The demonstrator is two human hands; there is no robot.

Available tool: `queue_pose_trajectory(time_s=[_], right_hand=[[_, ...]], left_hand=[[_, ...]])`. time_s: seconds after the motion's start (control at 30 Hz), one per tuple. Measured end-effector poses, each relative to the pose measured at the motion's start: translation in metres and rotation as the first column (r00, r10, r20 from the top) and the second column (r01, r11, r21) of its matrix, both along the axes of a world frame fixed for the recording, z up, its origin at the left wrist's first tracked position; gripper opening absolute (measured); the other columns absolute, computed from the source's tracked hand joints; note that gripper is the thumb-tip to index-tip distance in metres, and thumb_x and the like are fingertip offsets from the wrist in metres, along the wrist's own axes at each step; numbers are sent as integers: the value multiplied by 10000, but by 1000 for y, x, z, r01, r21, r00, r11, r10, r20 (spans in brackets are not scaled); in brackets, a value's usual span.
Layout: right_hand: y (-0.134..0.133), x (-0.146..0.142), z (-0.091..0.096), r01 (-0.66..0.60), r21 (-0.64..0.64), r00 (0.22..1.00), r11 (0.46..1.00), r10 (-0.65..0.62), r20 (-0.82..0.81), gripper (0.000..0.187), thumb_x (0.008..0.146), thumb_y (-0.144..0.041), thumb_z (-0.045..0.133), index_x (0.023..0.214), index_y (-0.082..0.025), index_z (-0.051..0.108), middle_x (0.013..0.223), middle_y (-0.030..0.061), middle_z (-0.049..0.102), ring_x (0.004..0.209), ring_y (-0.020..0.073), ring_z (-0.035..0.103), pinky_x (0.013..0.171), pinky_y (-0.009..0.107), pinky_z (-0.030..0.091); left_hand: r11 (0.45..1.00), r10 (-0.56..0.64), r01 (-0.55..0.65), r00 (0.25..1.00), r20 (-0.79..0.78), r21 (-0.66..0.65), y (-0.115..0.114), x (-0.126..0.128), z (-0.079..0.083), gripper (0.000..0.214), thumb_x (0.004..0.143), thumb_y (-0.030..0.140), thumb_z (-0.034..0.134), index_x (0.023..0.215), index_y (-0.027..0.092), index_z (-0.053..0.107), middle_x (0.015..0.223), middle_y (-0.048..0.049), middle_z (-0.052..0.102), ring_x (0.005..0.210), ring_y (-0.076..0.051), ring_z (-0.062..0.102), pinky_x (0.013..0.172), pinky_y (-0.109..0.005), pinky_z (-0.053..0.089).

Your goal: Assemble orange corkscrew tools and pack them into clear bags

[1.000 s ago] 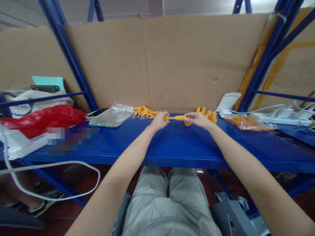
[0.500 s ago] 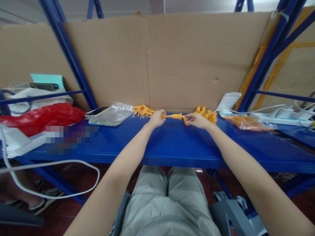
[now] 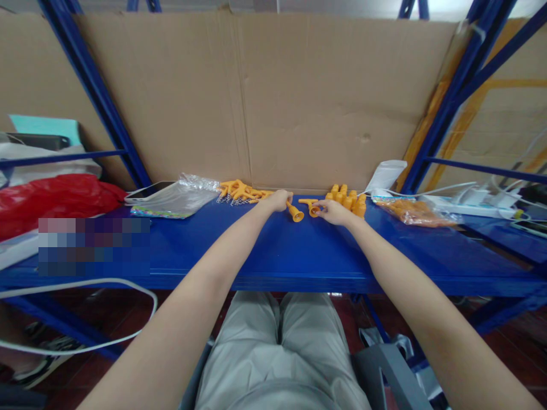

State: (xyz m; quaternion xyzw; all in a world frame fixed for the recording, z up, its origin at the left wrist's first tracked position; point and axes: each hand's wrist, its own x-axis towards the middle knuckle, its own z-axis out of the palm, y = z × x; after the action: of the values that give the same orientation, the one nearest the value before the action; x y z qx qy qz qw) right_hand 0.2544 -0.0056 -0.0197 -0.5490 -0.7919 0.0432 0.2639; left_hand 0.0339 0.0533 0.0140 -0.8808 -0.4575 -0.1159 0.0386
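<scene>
My left hand (image 3: 280, 200) is closed on an orange plastic part with a flared, hollow end (image 3: 296, 214). The hollow mouth points toward me and slightly right; the rest of the part is hidden in the fingers. A short gap away, my right hand (image 3: 335, 212) pinches a second orange plastic piece with a round cup and a thin stem (image 3: 313, 208). Its stem points left. Behind the left hand lies a pile of orange branched parts with small metal chains (image 3: 239, 190). Upright orange cylindrical parts (image 3: 347, 198) stand in a cluster just behind the right hand.
A clear plastic bag of orange parts (image 3: 416, 213) lies at the right, before a white power strip (image 3: 474, 206). Left on the blue shelf (image 3: 273, 250) are a flat plastic packet (image 3: 173, 199) and a red bag (image 3: 64, 199). A cardboard sheet (image 3: 307, 102) stands behind.
The orange part in my left hand was lying level, pointing right, with a ridged shaft showing; now its hollow end is turned toward me. The right-hand piece has shifted, showing its stem and cup.
</scene>
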Motion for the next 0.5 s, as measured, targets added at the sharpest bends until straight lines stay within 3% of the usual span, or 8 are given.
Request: queue_pose_trajectory(time_s=[0.07, 0.17, 0.27, 0.5], right_hand=[[2, 0, -2, 35, -21, 999, 999, -35, -18, 364, 854, -184, 606, 1202, -222, 707, 1122, 77, 739, 988, 255, 672, 984, 409, 484], [1, -3, -2, -8, -23, 1000, 1000, 8, -2, 418, 845, -149, 580, 1242, -221, 687, 1141, 73, 733, 984, 243, 683, 970, 401, 505], [-1, -8, -2, -28, 0, 999, 1000, 28, 30, 455, 843, -117, 552, 1272, -220, 665, 1197, 69, 712, 1100, 239, 657, 1021, 392, 479], [7, -13, -13, 70, -26, 994, 997, -67, 89, 508, 891, -229, 579, 1395, -195, 527, 1312, 118, 646, 1190, 254, 613, 1052, 399, 442]], left_hand=[[1000, -17, 17, 1000, -14, 7, 2, 13, -2, 364, 658, 25, 573, 948, 169, 739, 991, -63, 749, 935, -207, 682, 789, -253, 491], [1000, -26, 26, 999, -36, -10, 2, 30, -4, 392, 672, 23, 584, 994, 176, 747, 1031, -61, 754, 975, -203, 682, 793, -236, 485], [999, -46, 45, 998, -34, -30, 1, 43, -6, 349, 685, 57, 617, 979, 183, 757, 1009, -54, 762, 970, -197, 686, 779, -218, 484], [998, -34, 32, 999, -29, -55, -3, 50, -5, 326, 706, 65, 616, 983, 146, 766, 1027, -85, 763, 963, -210, 695, 811, -236, 500]])
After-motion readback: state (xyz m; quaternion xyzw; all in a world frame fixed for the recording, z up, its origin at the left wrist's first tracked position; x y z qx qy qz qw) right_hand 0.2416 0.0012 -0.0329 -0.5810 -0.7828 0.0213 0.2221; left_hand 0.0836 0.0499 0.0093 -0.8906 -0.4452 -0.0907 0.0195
